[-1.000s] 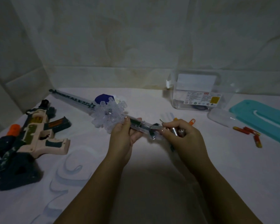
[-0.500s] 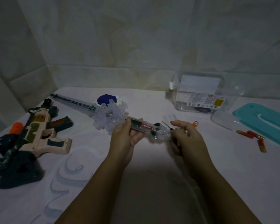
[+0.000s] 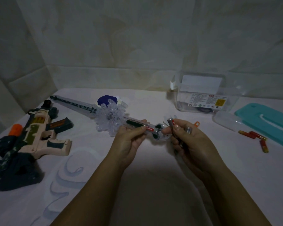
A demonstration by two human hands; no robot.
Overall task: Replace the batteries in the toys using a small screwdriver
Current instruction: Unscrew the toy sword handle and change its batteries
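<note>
A clear toy sword (image 3: 109, 115) with a snowflake guard lies across the middle of the white surface. My left hand (image 3: 129, 141) grips its handle, where a red-labelled battery (image 3: 151, 129) sits in the open compartment. My right hand (image 3: 188, 141) is just right of the handle's end. It pinches a battery (image 3: 171, 122) upright between thumb and finger, and a second battery (image 3: 189, 129) lies in its curled fingers. A thin metal tip (image 3: 165, 123), possibly the screwdriver, pokes out beside that hand.
A pink and dark green toy gun (image 3: 34, 137) lies at the left. A clear plastic box (image 3: 203, 95) stands at the back right, with a teal lid (image 3: 268, 123) and a clear case (image 3: 225, 120) beside it. Loose red batteries (image 3: 255, 136) lie at the right.
My right hand has drawn back from the handle's end and lifted a battery upright in its fingertips. The left hand keeps hold of the handle, where a battery shows in the compartment.
</note>
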